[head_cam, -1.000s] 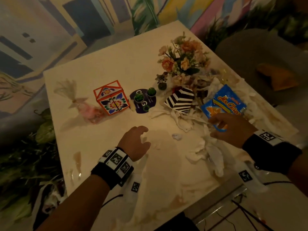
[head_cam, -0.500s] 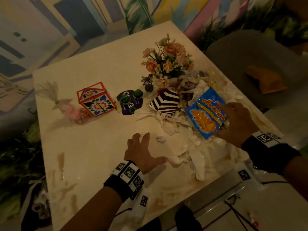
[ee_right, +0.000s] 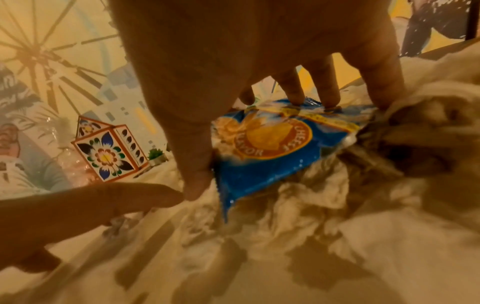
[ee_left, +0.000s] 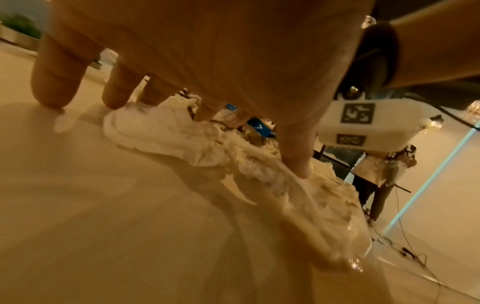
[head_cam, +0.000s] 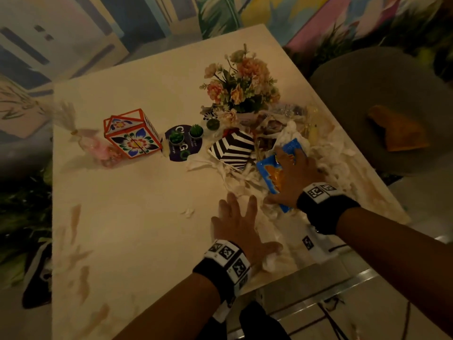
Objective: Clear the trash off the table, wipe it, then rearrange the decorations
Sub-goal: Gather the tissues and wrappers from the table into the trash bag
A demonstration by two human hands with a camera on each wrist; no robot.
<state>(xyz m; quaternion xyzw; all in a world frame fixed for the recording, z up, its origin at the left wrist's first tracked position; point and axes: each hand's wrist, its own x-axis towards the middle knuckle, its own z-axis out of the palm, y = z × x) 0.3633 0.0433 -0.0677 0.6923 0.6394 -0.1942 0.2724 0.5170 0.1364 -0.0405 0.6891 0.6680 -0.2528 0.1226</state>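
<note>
Presently the right hand (head_cam: 291, 176) is laid flat, fingers spread, on the blue chip bag (ee_right: 270, 152), which lies on crumpled white tissues (ee_left: 166, 135) near the table's (head_cam: 137, 229) right edge; nothing is grasped by it; the left hand (head_cam: 241, 229) is spread flat on the tabletop, its thumb pressed onto the tissues. Beyond the trash, a striped box (head_cam: 232, 149), a flower bouquet (head_cam: 241, 85) and a floral lantern box (head_cam: 133, 137) are seen standing.
</note>
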